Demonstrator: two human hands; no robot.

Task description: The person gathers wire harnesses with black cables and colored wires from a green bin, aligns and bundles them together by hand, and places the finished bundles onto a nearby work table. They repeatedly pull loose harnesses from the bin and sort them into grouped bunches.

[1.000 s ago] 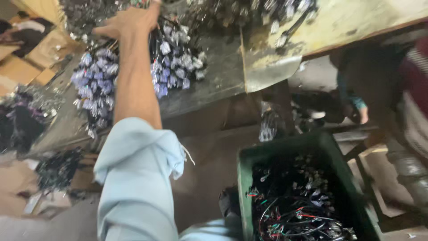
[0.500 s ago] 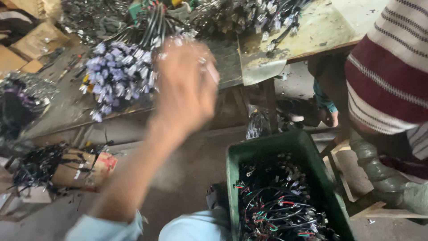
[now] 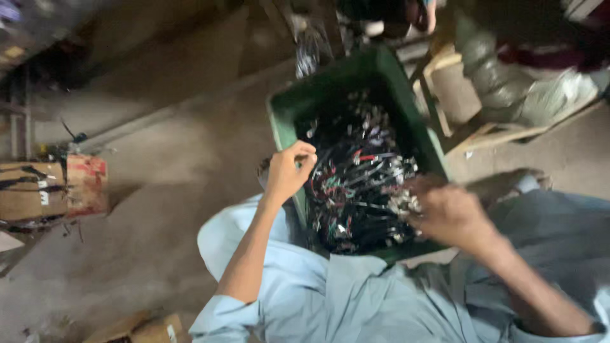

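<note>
While both hands work at the crate, here is how it reads:

Crate: a green plastic crate [image 3: 286, 117] sits on the floor just in front of the person's knees, heaped nearly to the rim.
Contents: a tangled pile of wire harnesses [image 3: 359, 184], mostly black leads with red, green and white strands and pale connector ends poking out.
Left hand: the left hand [image 3: 289, 171] sits at the crate's near-left edge, fingers curled in with the thumb against them; it looks pinched on a thin lead or on the rim, but the blur hides which, so I cannot tell what it grips.
Right hand: the right hand [image 3: 448, 213] is down on the right side of the pile, fingers bent into a cluster of pale connectors; motion blur hides whether they are closed on anything.
Handling: the harnesses look light, limp and springy, likely to snag on each other; I judge that one pulled by a loose end would drag its neighbours along.
Where to hold: best taken at the bundled middle or just behind a connector block, not by a single thin strand.
Fragility: the connector ends look like the weak spot; the leads themselves should bend without harm.
Around: a cardboard box [image 3: 54, 187] lies well to the left on the dusty floor [image 3: 165, 216].
</note>
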